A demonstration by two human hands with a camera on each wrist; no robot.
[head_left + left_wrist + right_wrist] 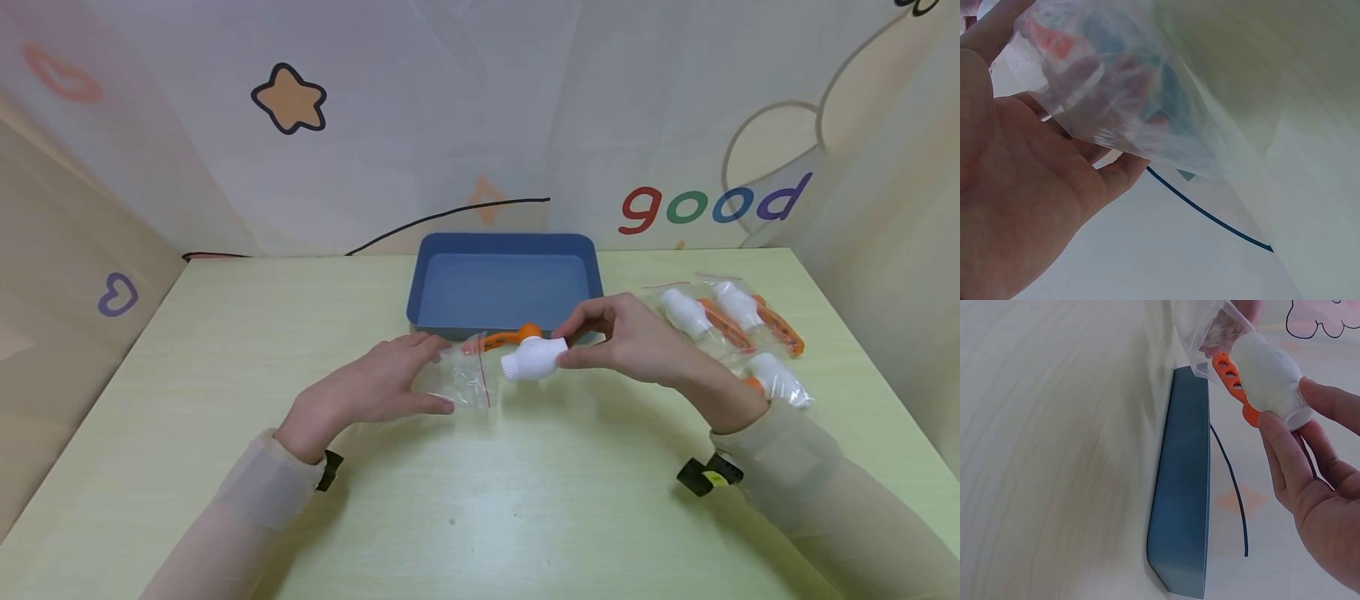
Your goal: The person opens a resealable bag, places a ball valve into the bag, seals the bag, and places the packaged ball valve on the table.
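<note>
My right hand pinches one end of a white plastic valve between thumb and fingers. Its orange lever handle points left, and in the head view the handle's tip shows through the red-lined mouth of a clear zip bag. That thin bag is held by my left hand, with the thumb in front and some fingers hidden behind the plastic. From the left wrist, the crinkled bag blurs the orange and blue shapes seen through it. Both hands are raised over the table, near the tray's front edge.
Behind the hands a blue tray stands against the printed backdrop curtain. To the right lie several bagged white valves with orange handles, one partly behind my right wrist. The pale table reaches side curtains at both edges.
</note>
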